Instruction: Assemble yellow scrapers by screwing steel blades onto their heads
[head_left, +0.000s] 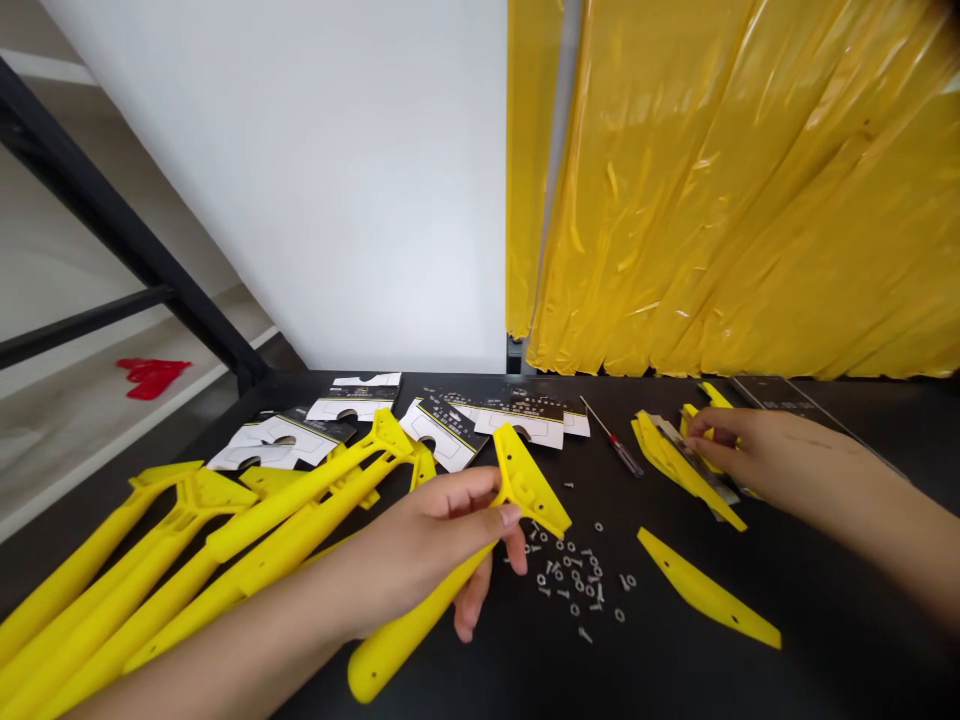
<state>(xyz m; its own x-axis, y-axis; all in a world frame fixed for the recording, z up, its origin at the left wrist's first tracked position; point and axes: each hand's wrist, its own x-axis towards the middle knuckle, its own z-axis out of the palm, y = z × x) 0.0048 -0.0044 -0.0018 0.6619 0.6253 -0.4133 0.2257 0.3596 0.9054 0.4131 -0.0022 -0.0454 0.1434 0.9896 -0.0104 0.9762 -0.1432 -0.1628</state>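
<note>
My left hand (427,535) is closed around a yellow plastic handle (420,625) with a flared, flat-ended head. Its head points up and away, and its rounded end is toward me. On the right, my right hand (757,445) reaches to a small pile of yellow plastic plates (682,465) and grey metal blades. Its thumb and fingers are curled together at the pile; what lies between the fingertips is partly hidden. A single yellow plate (709,590) with two holes lies nearer to me. Loose screws and nuts (574,575) are scattered between the hands.
Several more yellow handles (172,560) lie side by side at the left. Printed black-and-white cards (442,430) lie along the back. A screwdriver (615,440) is left of the plates, and a dark flat device (787,395) is behind my right hand. Yellow plastic sheeting (750,190) hangs behind the table.
</note>
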